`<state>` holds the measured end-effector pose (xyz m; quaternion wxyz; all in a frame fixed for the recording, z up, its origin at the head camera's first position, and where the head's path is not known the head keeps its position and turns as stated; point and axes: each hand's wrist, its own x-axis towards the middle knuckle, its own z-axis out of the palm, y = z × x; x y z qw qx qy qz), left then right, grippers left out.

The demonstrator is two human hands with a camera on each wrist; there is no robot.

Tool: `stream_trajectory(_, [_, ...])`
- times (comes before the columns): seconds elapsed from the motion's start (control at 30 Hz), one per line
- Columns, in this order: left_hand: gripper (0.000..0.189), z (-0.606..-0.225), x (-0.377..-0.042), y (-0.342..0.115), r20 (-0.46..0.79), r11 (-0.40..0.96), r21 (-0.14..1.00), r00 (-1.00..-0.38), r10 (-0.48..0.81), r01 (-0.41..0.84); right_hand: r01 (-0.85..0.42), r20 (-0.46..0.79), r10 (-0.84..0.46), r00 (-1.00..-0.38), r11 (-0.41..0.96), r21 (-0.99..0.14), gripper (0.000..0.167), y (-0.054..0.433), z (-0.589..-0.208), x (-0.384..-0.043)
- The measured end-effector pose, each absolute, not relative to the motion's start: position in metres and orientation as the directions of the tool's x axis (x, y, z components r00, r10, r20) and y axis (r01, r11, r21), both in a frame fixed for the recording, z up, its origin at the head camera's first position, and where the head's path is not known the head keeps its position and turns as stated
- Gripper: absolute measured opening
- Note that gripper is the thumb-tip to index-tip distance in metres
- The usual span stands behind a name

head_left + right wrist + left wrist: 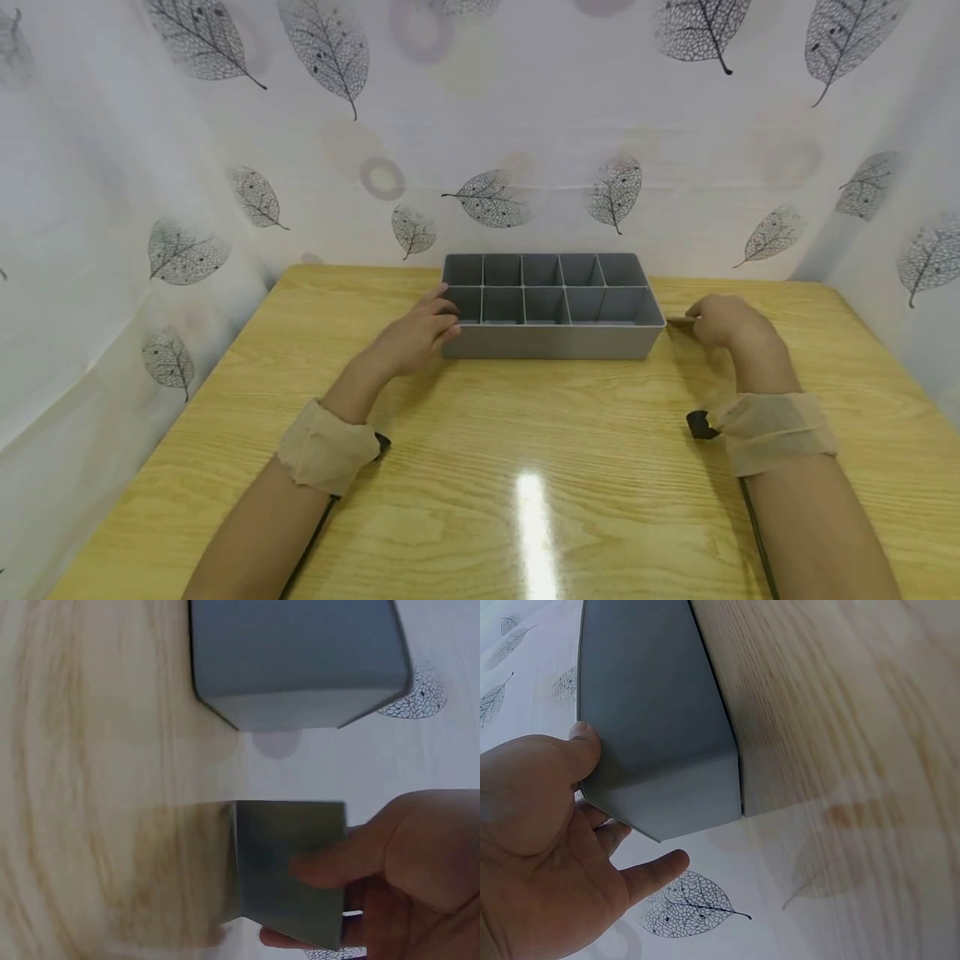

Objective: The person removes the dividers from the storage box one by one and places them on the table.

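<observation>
The left hand grips the near left corner of the gray compartment organizer; beside its right end, the right hand pinches a loose gray divider panel. Three front-row dividers and four behind seem fitted, apparently leaving the wide front-right bay undivided.

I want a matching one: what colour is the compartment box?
The compartment box is grey, showing best in the head view.

This is a screened-off nook, whether in a home I cannot tell, shown by pale leaf-printed sheeting across the top and down both sides of the frame, around a wood-grain desk at lower centre
</observation>
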<state>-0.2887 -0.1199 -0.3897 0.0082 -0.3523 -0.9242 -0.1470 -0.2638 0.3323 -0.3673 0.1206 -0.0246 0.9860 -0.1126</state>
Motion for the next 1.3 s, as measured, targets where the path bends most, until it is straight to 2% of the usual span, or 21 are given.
stream_trajectory(0.07, [0.034, -0.39, -0.289, -0.12, 0.123, 0.706, 0.268, -0.75, 0.65, 0.656, -0.051, -0.258, -0.107, -0.96, 0.975, -0.214, 0.046, 0.332, -0.371, -0.265])
stream_trajectory(0.2, [0.034, -0.389, -0.29, -0.12, 0.129, 0.703, 0.27, -0.749, 0.65, 0.658, -0.083, -0.303, -0.142, -0.942, 0.977, -0.198, 0.061, 0.333, -0.374, -0.266])
stream_trajectory(0.3, [0.035, -0.389, -0.289, -0.12, 0.122, 0.708, 0.273, -0.753, 0.646, 0.651, -0.091, -0.333, -0.153, -0.931, 0.977, -0.195, 0.065, 0.333, -0.375, -0.266])
stream_trajectory(0.5, [0.035, -0.391, -0.288, -0.122, 0.104, 0.716, 0.283, -0.762, 0.639, 0.639, -0.06, -0.29, -0.131, -0.948, 0.968, -0.243, 0.043, 0.338, -0.357, -0.256])
stream_trajectory(0.67, [0.034, -0.39, -0.288, -0.123, 0.117, 0.712, 0.284, -0.76, 0.639, 0.642, 0.015, -0.331, -0.108, -0.938, 0.937, -0.35, 0.037, 0.333, -0.336, -0.251])
stream_trajectory(0.73, [0.034, -0.39, -0.288, -0.123, 0.116, 0.715, 0.282, -0.763, 0.636, 0.639, 0.04, -0.377, -0.114, -0.919, 0.925, -0.378, 0.033, 0.33, -0.338, -0.253])
stream_trajectory(0.83, [0.034, -0.391, -0.288, -0.123, 0.11, 0.717, 0.282, -0.764, 0.635, 0.637, 0.045, -0.432, -0.125, -0.893, 0.931, -0.362, 0.026, 0.327, -0.349, -0.257])
stream_trajectory(0.93, [0.034, -0.394, -0.288, -0.122, 0.112, 0.712, 0.281, -0.759, 0.642, 0.643, 0.029, -0.46, -0.143, -0.877, 0.937, -0.347, 0.031, 0.329, -0.358, -0.26])
stream_trajectory(1.03, [0.034, -0.394, -0.289, -0.122, 0.118, 0.708, 0.279, -0.755, 0.645, 0.649, -0.011, -0.445, -0.172, -0.879, 0.94, -0.342, 0.036, 0.332, -0.364, -0.261])
stream_trajectory(1.17, [0.034, -0.393, -0.29, -0.121, 0.122, 0.708, 0.269, -0.753, 0.647, 0.653, -0.1, -0.365, -0.22, -0.905, 0.942, -0.32, 0.032, 0.333, -0.368, -0.263])
stream_trajectory(1.3, [0.035, -0.393, -0.29, -0.121, 0.117, 0.709, 0.268, -0.753, 0.648, 0.652, -0.155, -0.302, -0.246, -0.921, 0.943, -0.295, 0.042, 0.331, -0.374, -0.265])
